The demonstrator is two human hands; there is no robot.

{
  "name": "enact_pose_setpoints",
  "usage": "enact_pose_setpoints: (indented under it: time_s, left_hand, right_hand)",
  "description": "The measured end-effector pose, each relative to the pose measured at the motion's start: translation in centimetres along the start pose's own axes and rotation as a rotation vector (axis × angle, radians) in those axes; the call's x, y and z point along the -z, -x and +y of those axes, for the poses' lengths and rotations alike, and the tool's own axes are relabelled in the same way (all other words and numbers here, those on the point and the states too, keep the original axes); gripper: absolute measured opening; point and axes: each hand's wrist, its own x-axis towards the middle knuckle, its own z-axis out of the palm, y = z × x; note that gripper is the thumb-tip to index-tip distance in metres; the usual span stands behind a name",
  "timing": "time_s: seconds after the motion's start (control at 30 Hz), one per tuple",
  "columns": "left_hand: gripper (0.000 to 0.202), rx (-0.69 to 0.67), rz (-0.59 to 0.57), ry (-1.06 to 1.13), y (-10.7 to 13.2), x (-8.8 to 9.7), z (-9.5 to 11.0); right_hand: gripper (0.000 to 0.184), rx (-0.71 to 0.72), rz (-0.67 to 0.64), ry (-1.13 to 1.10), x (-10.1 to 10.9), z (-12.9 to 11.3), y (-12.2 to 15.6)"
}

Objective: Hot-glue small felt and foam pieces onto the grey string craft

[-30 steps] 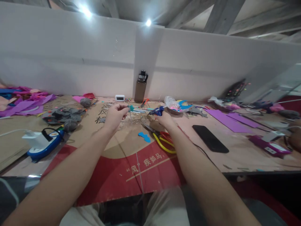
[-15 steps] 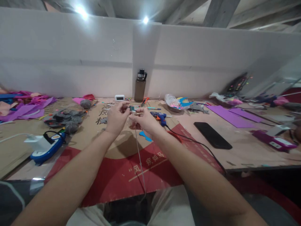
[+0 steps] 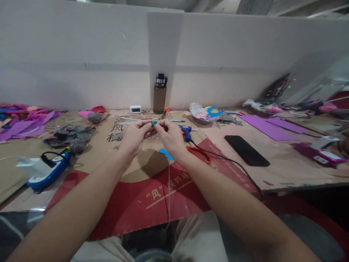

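Observation:
My left hand (image 3: 137,135) and my right hand (image 3: 170,136) meet above the cardboard, fingertips close together. Between them is a small teal piece (image 3: 154,123), pinched by the fingers of both; its exact kind is too small to make out. A thin pale string (image 3: 169,182) hangs below my right hand toward my lap. On the cardboard under the hands lies a blue cut-out piece (image 3: 165,154). Just right of my right hand are a blue glue gun (image 3: 187,133) and red-handled scissors (image 3: 200,154), partly hidden by my wrist.
A dark bottle (image 3: 160,94) and a small white clock (image 3: 135,109) stand by the wall. To the right lie a black phone (image 3: 247,150) and purple sheets (image 3: 268,127). A bowl (image 3: 203,119) holds scraps. At left are a blue power strip (image 3: 49,174) and grey yarn (image 3: 77,145).
My hands have drawn together around the teal piece, the right fingers now closing over it. The string hangs straighter and farther right. The view has tilted down slightly.

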Motion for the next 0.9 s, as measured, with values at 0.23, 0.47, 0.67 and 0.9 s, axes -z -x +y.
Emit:
enact_pose_setpoints:
  time_s: [0.23, 0.47, 0.67, 0.9]
  left_hand:
    - [0.013, 0.014, 0.004, -0.061, 0.4, -0.2, 0.2]
    - [0.019, 0.040, -0.036, -0.090, 0.5, -0.2, 0.3]
    - [0.019, 0.044, -0.035, -0.079, 0.6, -0.4, 0.5]
    - [0.020, 0.050, -0.021, -0.087, 0.6, -0.4, 0.6]
  right_hand:
    - [0.023, -0.057, -0.016, 0.092, 0.4, 0.1, -0.4]
    - [0.022, -0.079, -0.010, 0.117, 0.7, 0.3, -0.7]
    - [0.024, -0.058, -0.021, 0.106, 1.0, 0.1, -0.7]
    - [0.022, -0.019, -0.017, 0.228, 1.1, -0.4, -0.4]
